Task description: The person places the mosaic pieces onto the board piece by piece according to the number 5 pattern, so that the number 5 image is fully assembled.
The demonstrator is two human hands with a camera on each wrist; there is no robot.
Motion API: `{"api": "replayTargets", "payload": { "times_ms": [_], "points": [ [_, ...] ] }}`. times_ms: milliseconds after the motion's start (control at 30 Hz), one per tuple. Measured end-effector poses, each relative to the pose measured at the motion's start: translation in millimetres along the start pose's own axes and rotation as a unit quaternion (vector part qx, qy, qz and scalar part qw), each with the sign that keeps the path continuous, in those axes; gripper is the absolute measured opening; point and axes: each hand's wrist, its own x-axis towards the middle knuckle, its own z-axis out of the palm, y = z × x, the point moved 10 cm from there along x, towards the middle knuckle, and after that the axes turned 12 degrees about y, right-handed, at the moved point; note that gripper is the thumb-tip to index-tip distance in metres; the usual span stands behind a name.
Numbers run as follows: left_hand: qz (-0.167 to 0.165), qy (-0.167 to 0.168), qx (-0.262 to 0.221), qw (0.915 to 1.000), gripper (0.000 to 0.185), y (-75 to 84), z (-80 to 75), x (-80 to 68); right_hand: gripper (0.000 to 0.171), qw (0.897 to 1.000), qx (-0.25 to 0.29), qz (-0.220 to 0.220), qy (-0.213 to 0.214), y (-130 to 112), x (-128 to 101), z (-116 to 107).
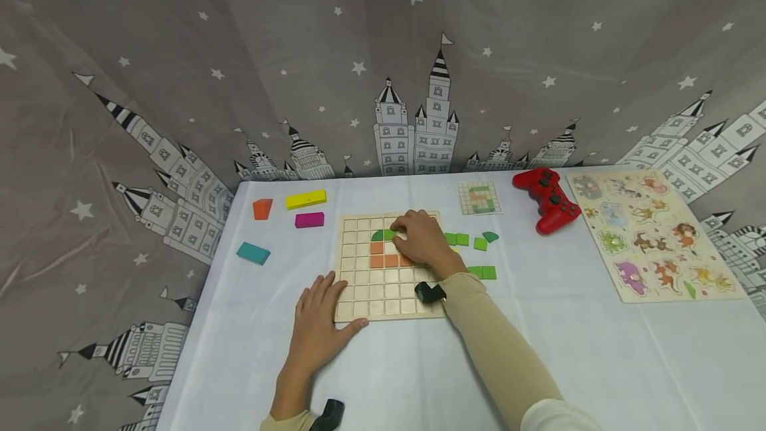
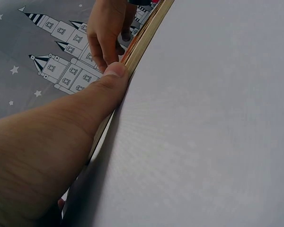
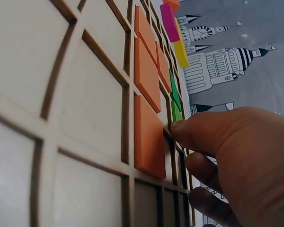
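A wooden grid board [image 1: 383, 291] lies on the white tablecloth. It holds a row of orange tiles [image 1: 384, 261] and, above them, green tiles [image 1: 382, 235]. My left hand [image 1: 320, 314] lies flat beside the board's front left corner, its thumb [image 2: 114, 75] pressed against the board's edge [image 2: 149, 30]. My right hand [image 1: 419, 238] hovers over the board's upper right with curled fingers. Its fingertips [image 3: 181, 130] touch a green tile [image 3: 176, 113] just past the orange tiles [image 3: 149, 137]. The cells under the palm are hidden.
Loose green tiles [image 1: 473, 241] lie right of the board, a pattern card [image 1: 479, 197] behind them. A red game controller [image 1: 547, 199] and an animal puzzle [image 1: 652, 235] sit at the right. Orange [image 1: 262, 208], yellow [image 1: 306, 199], magenta [image 1: 309, 219] and teal [image 1: 253, 253] blocks lie left.
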Motion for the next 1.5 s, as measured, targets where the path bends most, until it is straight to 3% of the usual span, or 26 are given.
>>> {"api": "replayTargets", "payload": {
  "times_ms": [400,600,767,867,1500],
  "points": [
    [0.003,0.006,-0.003,1.0,0.088,-0.3,0.4,0.3,0.029,0.999,0.049,0.016,0.013,16.5,-9.7,-10.1],
    [0.003,0.011,-0.005,0.9999,0.088,0.8,0.1,0.8,0.034,0.995,0.066,0.068,0.035,62.0,-40.2,-39.6],
    [0.002,0.009,-0.003,1.0,0.088,1.6,2.5,1.4,0.038,0.99,0.043,0.126,0.049,109.1,-74.0,-65.1],
    [0.0,0.006,0.0,1.0,0.088,1.6,2.6,1.0,0.038,0.989,0.024,0.14,0.052,125.5,-89.7,-73.6],
    [-0.006,0.001,0.001,1.0,0.088,0.8,-0.5,0.5,0.037,0.989,0.003,0.142,0.041,135.4,-100.7,-77.4]
  ]
}}
